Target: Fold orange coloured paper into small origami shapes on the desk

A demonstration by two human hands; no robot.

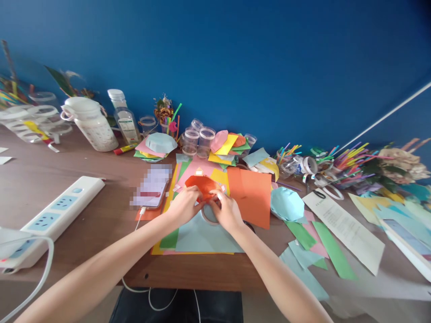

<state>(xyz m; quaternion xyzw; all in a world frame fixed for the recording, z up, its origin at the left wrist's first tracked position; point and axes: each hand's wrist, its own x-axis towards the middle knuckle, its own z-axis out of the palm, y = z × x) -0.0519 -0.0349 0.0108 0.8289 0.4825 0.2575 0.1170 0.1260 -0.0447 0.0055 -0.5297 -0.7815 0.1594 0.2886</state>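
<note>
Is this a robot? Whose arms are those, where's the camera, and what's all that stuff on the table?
No robot here! Those are a person's own bare arms. There is just one picture, from a camera worn on that person's head, looking forward and down. That's why the arms reach in from the bottom.

The left hand and right hand hold a piece of red-orange paper between their fingers. Under them, on the brown table, lie colored sheets, including a light blue sheet. To the left are a phone and a white power strip. To the right is a rounded blue paper shape.
</note>
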